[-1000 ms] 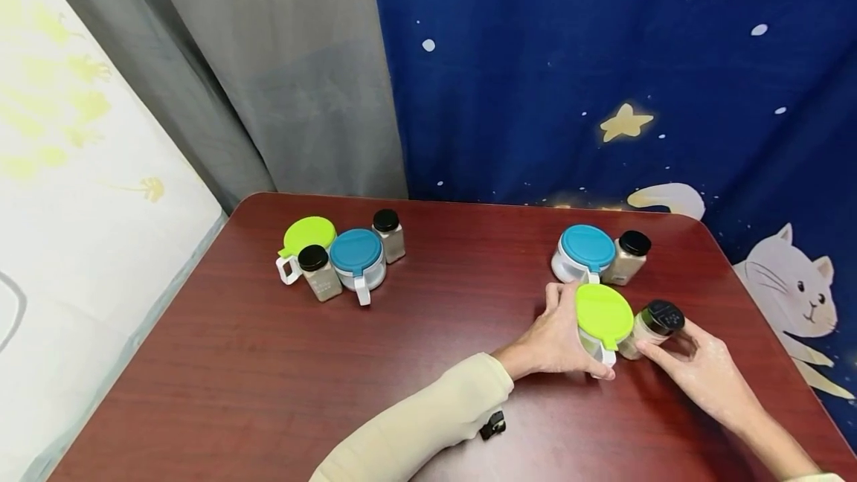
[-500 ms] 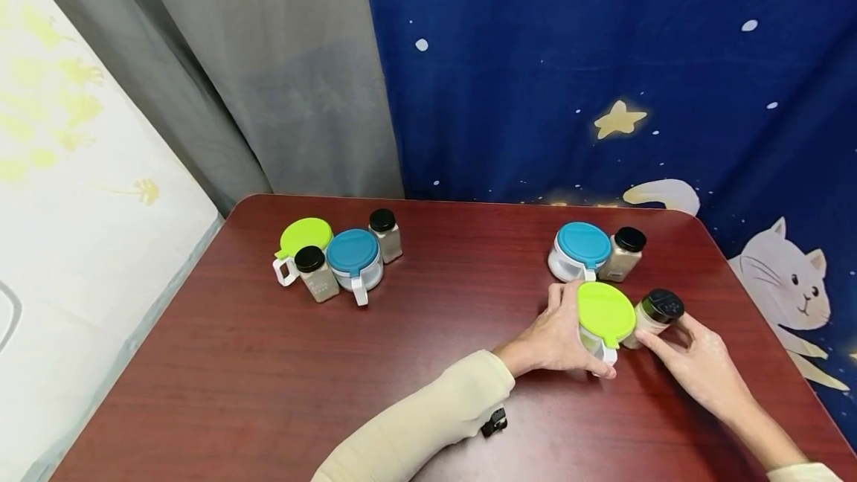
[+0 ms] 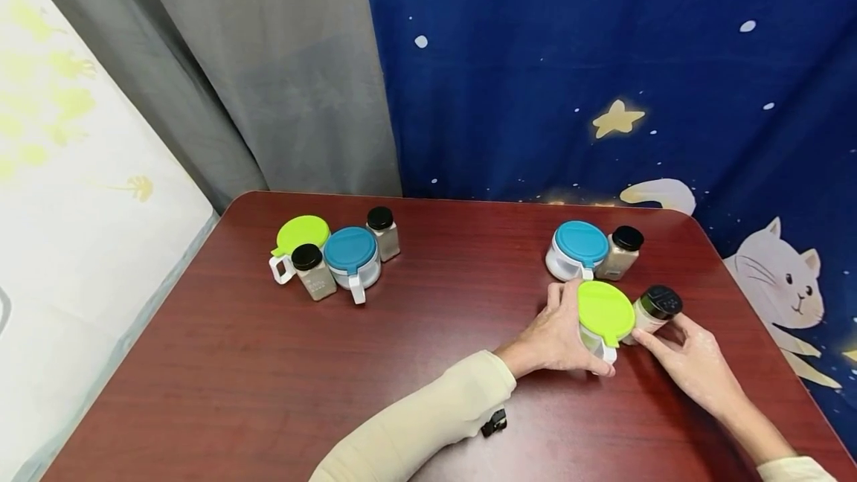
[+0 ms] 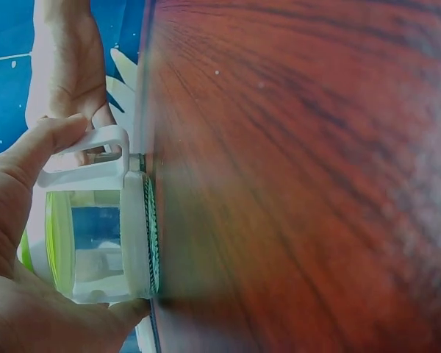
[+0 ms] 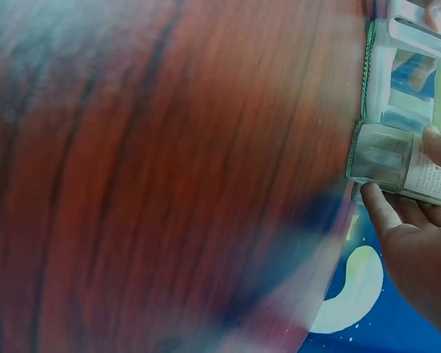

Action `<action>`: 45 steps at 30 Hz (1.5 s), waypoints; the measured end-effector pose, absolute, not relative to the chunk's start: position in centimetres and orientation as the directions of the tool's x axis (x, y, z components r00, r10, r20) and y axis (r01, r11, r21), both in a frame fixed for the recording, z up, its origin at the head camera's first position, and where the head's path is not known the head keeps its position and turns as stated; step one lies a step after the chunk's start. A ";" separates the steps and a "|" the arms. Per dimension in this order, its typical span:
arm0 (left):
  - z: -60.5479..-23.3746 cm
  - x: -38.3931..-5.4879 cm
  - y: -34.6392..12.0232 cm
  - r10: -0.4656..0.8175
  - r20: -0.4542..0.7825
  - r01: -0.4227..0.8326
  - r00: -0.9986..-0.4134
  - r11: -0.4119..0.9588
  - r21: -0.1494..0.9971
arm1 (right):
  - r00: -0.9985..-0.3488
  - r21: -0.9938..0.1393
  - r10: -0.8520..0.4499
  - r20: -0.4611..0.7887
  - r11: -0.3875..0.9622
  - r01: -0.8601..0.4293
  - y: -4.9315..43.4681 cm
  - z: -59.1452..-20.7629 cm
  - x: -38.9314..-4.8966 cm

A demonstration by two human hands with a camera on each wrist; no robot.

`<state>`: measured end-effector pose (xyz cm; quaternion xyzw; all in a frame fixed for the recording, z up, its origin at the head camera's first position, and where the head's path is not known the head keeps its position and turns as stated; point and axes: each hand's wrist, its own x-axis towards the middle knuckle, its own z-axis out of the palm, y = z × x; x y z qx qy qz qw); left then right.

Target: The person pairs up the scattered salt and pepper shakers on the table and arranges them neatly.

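Observation:
My left hand (image 3: pixel 556 333) grips a clear seasoning jar with a lime-green lid (image 3: pixel 605 312), thumb by its white handle (image 4: pixel 95 158). The jar stands upright at the table's right side. Just right of it, my right hand (image 3: pixel 696 363) holds a glass spice shaker with a black lid (image 3: pixel 660 303) between thumb and fingers. In the right wrist view, the shaker's clear base (image 5: pixel 382 154) is close beside the green-lidded jar. Behind them stand a blue-lidded jar (image 3: pixel 581 242) and another black-capped shaker (image 3: pixel 623 250).
At the left back of the brown table (image 3: pixel 281 378) are a green-lidded jar (image 3: pixel 301 235), a blue-lidded jar (image 3: pixel 351 250) and two black-capped shakers, one in front (image 3: pixel 313 272) and one behind (image 3: pixel 383 233). Curtains (image 3: pixel 495 95) hang along the far edge.
The shaker in my right hand has shifted slightly away from me beside the green-lidded jar. My left hand keeps its hold on the jar. The head view has moved a little.

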<state>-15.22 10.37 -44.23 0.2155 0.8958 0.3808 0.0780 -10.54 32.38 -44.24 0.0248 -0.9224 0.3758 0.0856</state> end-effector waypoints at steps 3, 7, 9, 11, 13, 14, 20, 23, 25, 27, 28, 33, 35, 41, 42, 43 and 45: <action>-44.3 -15.3 10.2 0.445 0.026 0.330 -0.895 0.621 0.711 | -0.986 -0.690 0.022 0.164 0.717 -0.099 32.3 -44.2 -10.7; -44.2 -15.1 10.0 0.451 0.018 0.329 -0.892 0.623 0.710 | -0.988 -0.703 0.015 0.152 0.704 -0.097 32.3 -44.2 -10.7; -44.2 -15.0 9.8 0.451 0.012 0.326 -0.892 0.625 0.709 | -0.988 -0.725 0.015 0.157 0.681 -0.105 32.4 -44.2 -10.5; -44.1 -14.9 9.5 0.454 0.015 0.330 -0.891 0.625 0.707 | -0.983 -0.738 0.021 0.180 0.664 -0.121 32.6 -43.9 -10.2; -43.9 -14.7 9.2 0.457 0.029 0.343 -0.889 0.622 0.704 | -0.974 -0.748 0.041 0.223 0.648 -0.144 32.9 -43.6 -9.8; -43.7 -14.6 9.0 0.459 0.038 0.349 -0.888 0.618 0.704 | -0.968 -0.751 0.051 0.248 0.641 -0.158 33.0 -43.3 -9.6; -42.7 -14.2 7.2 0.464 0.123 0.399 -0.877 0.564 0.723 | -0.915 -0.743 0.096 0.393 0.619 -0.254 33.3 -41.3 -9.2; -42.2 -13.9 5.9 0.472 0.179 0.440 -0.863 0.530 0.725 | -0.898 -0.731 0.107 0.427 0.625 -0.273 33.4 -40.3 -9.3; -41.9 -13.7 5.0 0.480 0.209 0.463 -0.852 0.505 0.728 | -0.889 -0.720 0.114 0.445 0.636 -0.279 33.5 -39.7 -9.4; -41.5 -13.5 4.0 0.483 0.228 0.475 -0.845 0.485 0.734 | -0.879 -0.714 0.115 0.463 0.636 -0.293 33.5 -39.1 -9.5; -41.3 -13.4 3.5 0.484 0.231 0.475 -0.844 0.474 0.741 | -0.873 -0.709 0.119 0.473 0.639 -0.298 33.6 -38.8 -9.6; -39.8 -13.0 1.5 0.494 0.250 0.488 -0.832 0.439 0.755 | -0.839 -0.735 0.210 0.503 0.614 -0.287 32.9 -36.5 -9.3; -38.9 -13.0 0.8 0.493 0.270 0.503 -0.827 0.432 0.749 | -0.815 -0.737 0.219 0.536 0.593 -0.325 32.3 -35.5 -9.2; -36.6 -12.7 -1.5 0.461 0.326 0.523 -0.825 0.407 0.749 | -0.785 -0.700 0.072 0.616 0.507 -0.503 30.0 -33.5 -8.6; -36.3 -12.7 -1.9 0.456 0.332 0.525 -0.825 0.403 0.750 | -0.782 -0.691 0.050 0.621 0.506 -0.517 29.7 -33.2 -8.4; -36.0 -12.6 -2.3 0.451 0.336 0.524 -0.827 0.399 0.752 | -0.777 -0.675 0.029 0.629 0.516 -0.527 29.3 -33.0 -8.3; -35.5 -12.5 -3.1 0.441 0.343 0.521 -0.829 0.390 0.759 | -0.752 -0.632 -0.016 0.659 0.530 -0.566 28.7 -32.6 -8.2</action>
